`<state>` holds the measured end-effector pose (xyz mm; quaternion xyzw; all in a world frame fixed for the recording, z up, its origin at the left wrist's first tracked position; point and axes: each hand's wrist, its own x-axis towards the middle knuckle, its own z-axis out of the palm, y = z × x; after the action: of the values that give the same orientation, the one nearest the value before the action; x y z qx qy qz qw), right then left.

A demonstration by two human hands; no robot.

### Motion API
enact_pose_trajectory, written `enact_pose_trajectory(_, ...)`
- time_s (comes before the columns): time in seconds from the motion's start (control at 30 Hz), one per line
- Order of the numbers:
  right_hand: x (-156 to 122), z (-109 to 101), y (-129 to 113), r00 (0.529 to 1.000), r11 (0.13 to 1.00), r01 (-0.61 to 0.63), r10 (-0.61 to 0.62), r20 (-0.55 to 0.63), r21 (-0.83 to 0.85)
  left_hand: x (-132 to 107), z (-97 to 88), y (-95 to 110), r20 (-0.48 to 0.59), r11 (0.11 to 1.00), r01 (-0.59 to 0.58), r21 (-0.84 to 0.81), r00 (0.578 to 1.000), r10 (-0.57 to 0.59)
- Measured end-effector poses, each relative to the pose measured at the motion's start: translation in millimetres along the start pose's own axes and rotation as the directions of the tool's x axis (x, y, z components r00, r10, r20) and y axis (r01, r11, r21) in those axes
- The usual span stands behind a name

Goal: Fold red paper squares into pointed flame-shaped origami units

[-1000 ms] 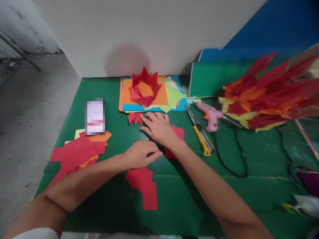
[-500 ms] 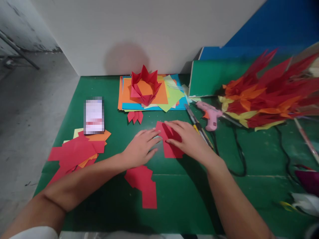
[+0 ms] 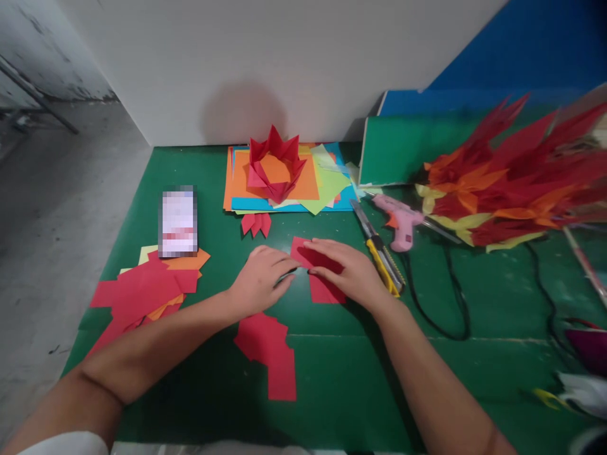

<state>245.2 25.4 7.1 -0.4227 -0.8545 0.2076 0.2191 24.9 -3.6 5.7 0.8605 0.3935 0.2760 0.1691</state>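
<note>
Both hands are down on a red paper lying flat on the green mat, just left of the yellow knife. That knife is my landmark for everything here.

The right hand lies over the paper with fingers spread and flat, pressing it down rather than gripping. The left hand comes in from the far side of the paper from the knife, fingers loosely curled with the tips at the paper's left edge. It looks like it's pinching or creasing that edge, but the tips are partly hidden so I can't say for sure.

Handling-wise, I'd guess this is thin craft paper: almost weightless, floppy, creases the moment you lean on it and tears if you tug. It'll slide on the mat too, so one flat palm as an anchor makes sense, and the place to take hold is a corner or free edge, pinched lightly.

Other stuff: a pink glue gun just right of the knife, a stack of coloured sheets with a folded red crown beyond the knife to its left, more red offcuts nearer me, and a phone well off to the left
</note>
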Motion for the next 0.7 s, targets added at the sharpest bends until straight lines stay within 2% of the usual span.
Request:
enact_pose_trajectory(0.17, 1.5, 7.9, 1.2, 0.993, 0.996, 0.063, -0.057, -0.102, 0.058, 0.4, 0.2, -2.0, -0.050, 0.998, 0.032, -0.060, 0.998, -0.035)
enact_pose_trajectory(0.3, 4.5, 10.5, -2.6, 0.965, 0.991, 0.099, -0.075, -0.252, 0.087, 1.9, -0.9, -3.8, -0.044, 0.980, 0.067, -0.186, 0.996, -0.077)
enact_pose_trajectory(0.4, 5.0, 8.5, -10.1, 0.943, 0.978, 0.157, -0.106, -0.317, 0.141, 2.1, -1.0, -4.8, -0.073, 0.955, 0.087, -0.284, 0.991, -0.112)
enact_pose_trajectory(0.47, 4.3, 7.0, -15.4, 0.940, 0.966, 0.190, -0.129, -0.315, 0.173, 1.8, -0.6, -4.6, -0.080, 0.934, 0.088, -0.346, 0.989, -0.123)
enact_pose_trajectory(0.6, 2.4, 5.3, -21.7, 0.962, 0.955, 0.200, -0.149, -0.229, 0.217, 1.8, -0.6, -2.2, -0.061, 0.896, 0.079, -0.438, 0.991, -0.117)
enact_pose_trajectory(0.7, 1.1, 3.8, -22.6, 0.973, 0.949, 0.198, -0.159, -0.169, 0.247, 3.5, -1.3, -0.2, -0.076, 0.839, 0.147, -0.524, 0.973, -0.218)
